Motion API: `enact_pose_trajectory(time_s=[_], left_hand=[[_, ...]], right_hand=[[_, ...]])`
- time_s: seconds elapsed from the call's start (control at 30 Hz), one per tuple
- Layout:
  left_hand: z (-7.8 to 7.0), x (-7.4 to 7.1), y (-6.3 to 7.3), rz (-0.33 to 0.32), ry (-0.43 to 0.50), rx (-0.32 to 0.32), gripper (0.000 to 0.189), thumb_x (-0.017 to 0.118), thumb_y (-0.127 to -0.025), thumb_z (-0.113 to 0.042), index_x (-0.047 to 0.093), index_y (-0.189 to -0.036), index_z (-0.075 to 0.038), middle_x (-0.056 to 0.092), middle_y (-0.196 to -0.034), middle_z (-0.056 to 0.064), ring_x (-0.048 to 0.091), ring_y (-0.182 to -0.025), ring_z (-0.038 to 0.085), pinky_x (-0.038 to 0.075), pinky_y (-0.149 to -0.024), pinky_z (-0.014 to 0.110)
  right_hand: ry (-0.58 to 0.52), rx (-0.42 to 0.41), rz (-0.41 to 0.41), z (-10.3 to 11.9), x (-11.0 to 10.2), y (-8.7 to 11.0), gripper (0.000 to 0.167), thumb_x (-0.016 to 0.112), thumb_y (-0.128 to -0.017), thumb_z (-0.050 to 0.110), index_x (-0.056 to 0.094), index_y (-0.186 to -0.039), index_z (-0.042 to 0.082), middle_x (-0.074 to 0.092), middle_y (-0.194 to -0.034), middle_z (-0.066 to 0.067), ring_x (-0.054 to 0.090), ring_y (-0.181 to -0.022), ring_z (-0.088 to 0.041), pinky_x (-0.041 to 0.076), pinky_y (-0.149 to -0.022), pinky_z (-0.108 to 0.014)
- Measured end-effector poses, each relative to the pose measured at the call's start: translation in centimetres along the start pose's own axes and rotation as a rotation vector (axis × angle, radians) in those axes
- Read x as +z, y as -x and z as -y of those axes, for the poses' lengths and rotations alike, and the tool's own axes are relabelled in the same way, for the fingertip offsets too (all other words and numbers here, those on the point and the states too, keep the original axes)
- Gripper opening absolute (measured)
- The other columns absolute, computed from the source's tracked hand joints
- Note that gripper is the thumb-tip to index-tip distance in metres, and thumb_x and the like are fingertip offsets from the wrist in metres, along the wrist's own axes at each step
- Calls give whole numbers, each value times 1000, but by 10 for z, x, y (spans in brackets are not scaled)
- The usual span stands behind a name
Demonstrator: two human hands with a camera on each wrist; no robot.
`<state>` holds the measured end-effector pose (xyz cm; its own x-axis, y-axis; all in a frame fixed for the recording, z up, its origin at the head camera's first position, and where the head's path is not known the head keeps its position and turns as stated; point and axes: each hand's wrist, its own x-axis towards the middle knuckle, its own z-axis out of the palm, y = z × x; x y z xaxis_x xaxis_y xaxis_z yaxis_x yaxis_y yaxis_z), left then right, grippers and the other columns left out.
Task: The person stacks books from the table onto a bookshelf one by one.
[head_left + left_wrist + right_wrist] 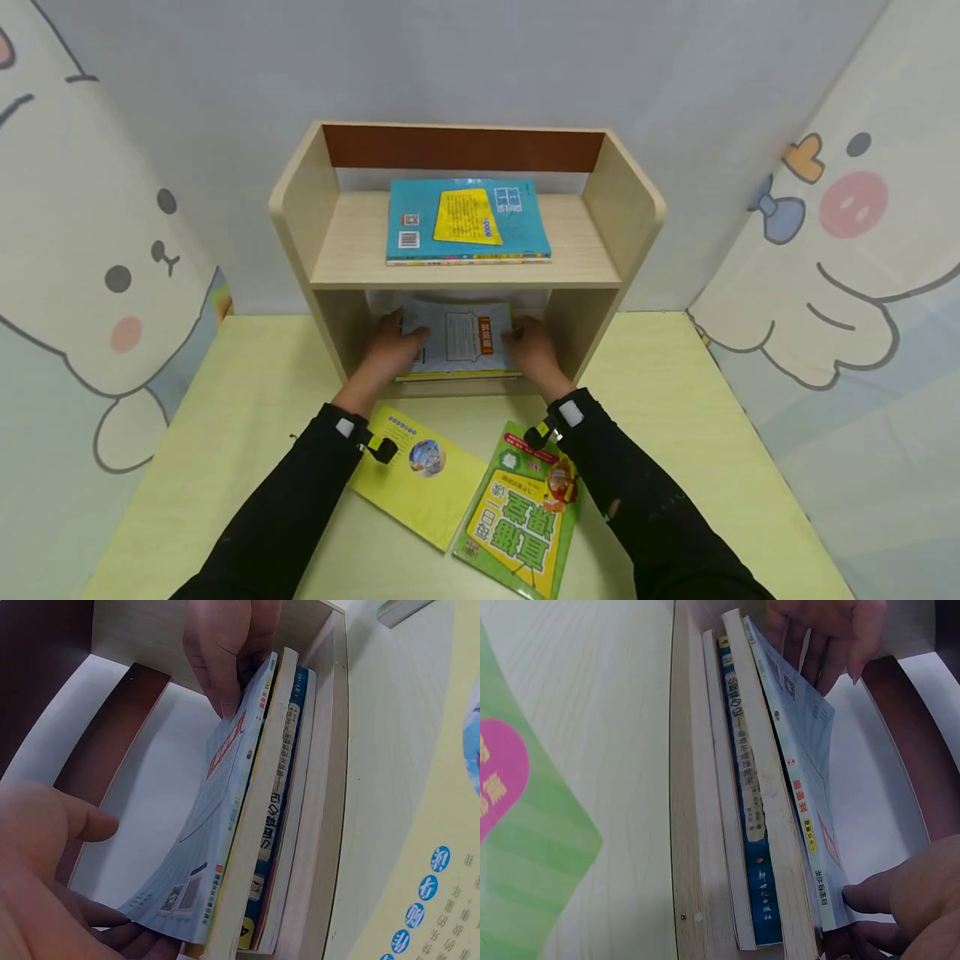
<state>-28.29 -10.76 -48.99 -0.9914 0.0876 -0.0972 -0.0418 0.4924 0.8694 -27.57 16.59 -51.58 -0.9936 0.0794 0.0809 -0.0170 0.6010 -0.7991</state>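
Note:
A light blue-grey paperback book lies on top of a stack of books on the lower shelf of a small wooden bookcase. At its left side is my left hand, fingers at the book's edge and thumb raised apart from the cover, as the left wrist view shows. On the opposite side my right hand pinches the book's edge, thumb on the cover and fingers below. Beneath the paperback, a dark blue spine shows between pale page edges. Some fingers of both hands are hidden by the book.
On the upper shelf lie teal books with a yellow card on top. A yellow book and a green book lie on the table in front, partly under my forearms. Side panels flank the shelves.

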Motion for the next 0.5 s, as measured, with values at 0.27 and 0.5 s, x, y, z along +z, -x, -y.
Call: enact_pose_trajectory(time_s=[0.27, 0.5], left_hand=[[5, 7, -9, -4, -17, -6, 80, 62, -110, -34, 27, -173, -1, 35, -174, 26, 46, -149, 43, 37, -125, 58], [8, 10, -9, -15, -51, -24, 81, 61, -110, -35, 25, -174, 0, 30, -176, 26, 36, -159, 45, 31, -129, 61]], right_hand=[[46, -15, 2, -4, 0, -4, 31, 67, -109, 13, 68, -132, -9, 72, -120, -26, 70, -101, -36, 58, -81, -47], [36, -47, 16, -3, -3, -8, 32, 68, -107, 11, 67, -130, -11, 71, -126, -29, 69, -108, -40, 58, -88, -52]])
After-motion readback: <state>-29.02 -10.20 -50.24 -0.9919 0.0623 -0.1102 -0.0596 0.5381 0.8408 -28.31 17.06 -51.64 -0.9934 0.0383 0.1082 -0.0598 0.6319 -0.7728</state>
